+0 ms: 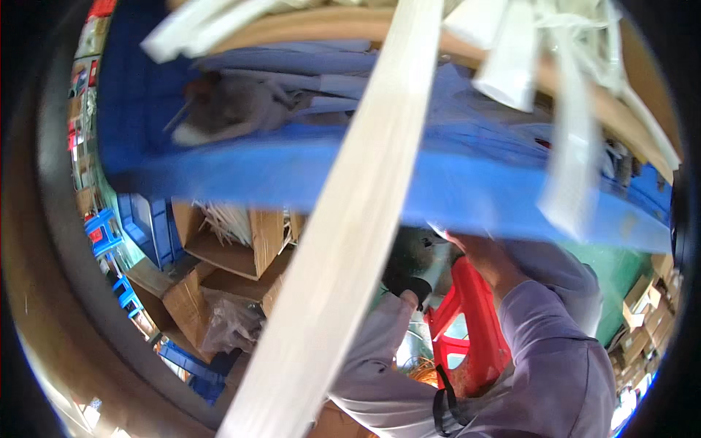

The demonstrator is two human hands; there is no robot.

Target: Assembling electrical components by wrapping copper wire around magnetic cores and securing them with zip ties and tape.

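Note:
My right arm, in a grey sleeve, reaches up from the lower right toward the blue shelf edge (292, 175). The wrist of my right hand (467, 244) shows just below that edge; the fingers are hidden behind it. A small whitish spot shows beside the hand, too little to name. My left hand is out of sight. A long, pale, flat strip (350, 241) crosses the view diagonally, close and blurred, with no hand visible on it. Several translucent white strips (507, 66) hang over a brown, curved edge (307, 29) at the top.
A red plastic stool (475, 328) stands beneath my arm, near grey-trousered legs (380, 387). Open cardboard boxes (266, 241) are at left, one holding thin white pieces, with a clear plastic bag (230, 321) nearby. Blue stools (106, 230) stand far left; cartons (642, 321) lie far right.

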